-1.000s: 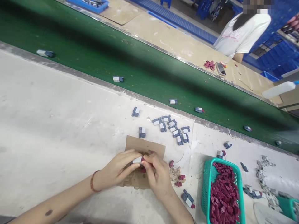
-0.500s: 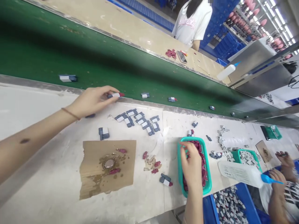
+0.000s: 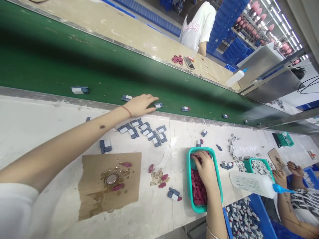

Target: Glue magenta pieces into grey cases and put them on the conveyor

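Observation:
My left hand (image 3: 141, 105) reaches over the green conveyor belt with thumb and fingers apart. Just at its fingertips lies a small grey-and-white plastic part (image 3: 158, 105). Behind my wrist, another grey-and-white part (image 3: 126, 98) rests on the belt, its right end hidden by the hand. My right hand (image 3: 205, 166) is inside a teal basket (image 3: 188, 186) of small dark red pieces (image 3: 198, 189). Its fingers are bent together near the basket's far end; whatever they pinch is too small to make out.
Several grey-and-white parts (image 3: 151, 133) lie grouped before the belt (image 3: 50, 56). Wet cardboard (image 3: 132, 196) bears a round cap and dark red pieces. At right are a squeeze bottle (image 3: 251, 182), a blue bin (image 3: 267, 219) of parts and a co-worker's hands (image 3: 280, 177). Another person stands across the belt.
My left hand has let go of the red-tipped part on the belt and moved right to another part, its fingers spreading. My right hand stays in the basket, its fingers drawn closer together.

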Demonstrator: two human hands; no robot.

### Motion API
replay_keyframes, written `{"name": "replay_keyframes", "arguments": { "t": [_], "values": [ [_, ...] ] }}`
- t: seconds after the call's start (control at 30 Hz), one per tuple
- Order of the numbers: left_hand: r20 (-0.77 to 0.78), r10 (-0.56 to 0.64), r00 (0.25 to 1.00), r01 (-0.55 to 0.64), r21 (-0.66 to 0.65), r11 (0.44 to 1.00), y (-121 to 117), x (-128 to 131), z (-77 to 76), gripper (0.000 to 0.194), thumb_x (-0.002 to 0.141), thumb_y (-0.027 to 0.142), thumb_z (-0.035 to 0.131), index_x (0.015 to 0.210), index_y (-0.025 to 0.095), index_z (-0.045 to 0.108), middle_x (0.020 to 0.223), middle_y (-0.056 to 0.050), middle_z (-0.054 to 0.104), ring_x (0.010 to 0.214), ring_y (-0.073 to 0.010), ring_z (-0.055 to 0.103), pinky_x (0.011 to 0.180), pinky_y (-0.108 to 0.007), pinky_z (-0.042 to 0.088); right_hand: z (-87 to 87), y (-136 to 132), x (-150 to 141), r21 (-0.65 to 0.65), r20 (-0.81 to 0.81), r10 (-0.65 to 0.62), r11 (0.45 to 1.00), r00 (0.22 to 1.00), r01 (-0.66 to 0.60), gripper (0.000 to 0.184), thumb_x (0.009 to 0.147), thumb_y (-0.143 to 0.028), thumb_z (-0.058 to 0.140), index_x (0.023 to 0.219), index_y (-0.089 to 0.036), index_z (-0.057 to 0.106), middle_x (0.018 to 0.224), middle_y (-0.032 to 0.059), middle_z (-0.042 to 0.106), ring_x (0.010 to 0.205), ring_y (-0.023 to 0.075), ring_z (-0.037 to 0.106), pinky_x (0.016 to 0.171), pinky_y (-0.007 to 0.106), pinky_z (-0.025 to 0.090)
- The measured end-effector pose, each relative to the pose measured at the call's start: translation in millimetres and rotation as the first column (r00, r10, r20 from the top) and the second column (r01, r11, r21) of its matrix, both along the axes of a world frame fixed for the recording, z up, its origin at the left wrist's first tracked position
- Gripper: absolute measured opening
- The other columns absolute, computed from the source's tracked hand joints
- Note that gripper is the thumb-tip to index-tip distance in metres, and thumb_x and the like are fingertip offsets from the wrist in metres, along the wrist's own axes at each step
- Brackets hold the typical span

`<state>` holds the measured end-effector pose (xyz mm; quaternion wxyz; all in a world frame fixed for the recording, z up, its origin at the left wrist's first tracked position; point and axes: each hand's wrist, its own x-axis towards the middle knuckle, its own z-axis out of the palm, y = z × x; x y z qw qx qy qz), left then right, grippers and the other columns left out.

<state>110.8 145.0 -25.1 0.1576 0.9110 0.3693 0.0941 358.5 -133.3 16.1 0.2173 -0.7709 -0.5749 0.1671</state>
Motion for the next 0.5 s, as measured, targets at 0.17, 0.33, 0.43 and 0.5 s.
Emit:
{"name": "replay_keyframes", "arguments": {
  "t": [0.17, 0.33, 0.43, 0.5],
  "values": [
    [-0.001, -0.007, 1.0, 0.007, -0.042, 0.999, -7, 34, -1.7, 0.037, 0.094, 0.017, 0.038, 0.127, 0.012, 0.055, 0.116, -0.015, 0.058, 0.106, -0.0281, 0.057, 0.09, -0.037, 0.047, 9.6, -8, -19, 0.039, -0.57, -0.137, 0.98, 0.81, 0.194, 0.023, 0.084, -0.042, 0.061, 0.089, -0.019, 0.066, 0.078, 0.0051, 0.07, 0.07, 0.02, 0.064, 0.065, 0.033, 0.053],
    [0.067, 0.068, 0.995, -0.063, -0.078, 0.995, -12, 48, 2.6, 0.029, 0.091, 0.026, 0.054, 0.116, 0.012, 0.059, 0.122, -0.018, 0.054, 0.116, -0.0334, 0.051, 0.089, -0.041, 0.049, 18.0, -4, -49, 0.003, -0.804, -0.197, 0.942, 0.561, 0.335, 0.028, 0.078, -0.042, 0.07, 0.095, -0.02, 0.069, 0.072, 0.0012, 0.064, 0.061, 0.0144, 0.056, 0.058, 0.027, 0.049],
    [0.134, 0.124, 0.983, -0.106, -0.128, 0.986, -16, 62, 7.2, 0.032, 0.09, 0.03, 0.061, 0.117, 0.011, 0.059, 0.123, -0.017, 0.056, 0.116, -0.0328, 0.052, 0.092, -0.046, 0.049, 20.2, 5, -68, -0.015, -0.823, -0.214, 0.934, 0.526, 0.356, 0.032, 0.075, -0.043, 0.071, 0.097, -0.02, 0.067, 0.066, -0.0006, 0.058, 0.054, 0.0125, 0.05, 0.05, 0.024, 0.043],
    [0.192, 0.162, 0.968, -0.127, -0.181, 0.975, -18, 72, 9.8, 0.032, 0.093, 0.029, 0.06, 0.12, 0.013, 0.058, 0.123, -0.013, 0.058, 0.11, -0.0277, 0.058, 0.091, -0.047, 0.051, 19.6, 11, -81, 0.015, -0.798, -0.221, 0.923, 0.561, 0.385, 0.029, 0.076, -0.044, 0.069, 0.091, -0.02, 0.065, 0.062, -0.0026, 0.053, 0.051, 0.0116, 0.046, 0.046, 0.022, 0.039]
  ]
}}
